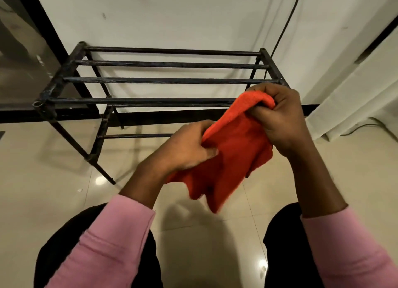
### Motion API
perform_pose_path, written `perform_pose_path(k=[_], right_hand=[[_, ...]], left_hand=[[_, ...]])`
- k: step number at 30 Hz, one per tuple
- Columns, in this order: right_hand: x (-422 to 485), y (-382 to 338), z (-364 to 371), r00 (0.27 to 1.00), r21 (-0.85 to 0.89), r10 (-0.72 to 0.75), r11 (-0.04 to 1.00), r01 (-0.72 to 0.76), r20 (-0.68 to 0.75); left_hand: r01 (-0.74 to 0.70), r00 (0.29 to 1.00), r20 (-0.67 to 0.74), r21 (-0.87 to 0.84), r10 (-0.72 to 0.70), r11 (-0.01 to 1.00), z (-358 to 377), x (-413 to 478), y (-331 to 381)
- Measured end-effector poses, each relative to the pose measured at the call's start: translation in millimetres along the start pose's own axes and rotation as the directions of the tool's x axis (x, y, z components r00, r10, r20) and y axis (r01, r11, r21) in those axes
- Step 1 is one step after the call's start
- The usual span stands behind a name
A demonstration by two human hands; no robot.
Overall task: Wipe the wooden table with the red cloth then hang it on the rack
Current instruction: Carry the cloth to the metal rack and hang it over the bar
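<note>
Fingers of the left hand (189, 146) pinch one red cloth (237, 156); the right hand (282, 117), at two o'clock, clenches its top fold. One black rack (163, 80), four top bars, stands at eleven o'clock, its right corner hidden; the cloth's hem blurs

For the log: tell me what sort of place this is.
Probably a room in a home: glossy tiled floor, plain white wall, and a black metal rack standing by it.
</note>
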State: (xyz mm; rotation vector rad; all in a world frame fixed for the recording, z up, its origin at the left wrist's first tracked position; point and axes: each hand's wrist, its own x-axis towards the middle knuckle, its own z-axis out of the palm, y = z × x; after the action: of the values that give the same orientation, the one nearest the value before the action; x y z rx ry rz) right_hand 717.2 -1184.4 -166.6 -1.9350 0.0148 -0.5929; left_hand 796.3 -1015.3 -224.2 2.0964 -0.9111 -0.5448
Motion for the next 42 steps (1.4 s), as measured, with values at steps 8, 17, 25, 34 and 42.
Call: perform_pose_path(k=[8, 17, 25, 34, 42], right_hand=[[2.2, 11.7, -33.4, 0.962, -0.034, 0.016, 0.999, -0.026, -0.273], [1.4, 23.3, -64.1, 0.879, -0.132, 0.067, 0.981, -0.146, -0.473], [19.9, 19.6, -59.6, 0.889, -0.087, 0.102, 0.984, -0.157, -0.447], [28.8, 18.0, -49.6, 0.931, -0.007, 0.153, 0.986, -0.164, -0.331], [101.2, 43.0, -21.3, 0.904, -0.712, 0.383, 0.581, -0.394, -0.188]], left_hand=[[0.291, 0.948, 0.035, 0.300, -0.316, 0.908, -43.0, -15.9, -37.0], [0.298, 0.909, -0.212, -0.274, -0.360, 0.914, -108.8, -62.1, -53.1], [0.183, 0.976, -0.082, -0.199, -0.202, 0.963, -162.2, -78.9, -50.4], [0.147, 0.947, -0.187, -0.474, -0.262, 0.868, -178.5, -89.8, -78.9], [0.370, 0.720, -0.616, -0.049, -0.320, 0.928, -189.0, -11.8, -78.6]])
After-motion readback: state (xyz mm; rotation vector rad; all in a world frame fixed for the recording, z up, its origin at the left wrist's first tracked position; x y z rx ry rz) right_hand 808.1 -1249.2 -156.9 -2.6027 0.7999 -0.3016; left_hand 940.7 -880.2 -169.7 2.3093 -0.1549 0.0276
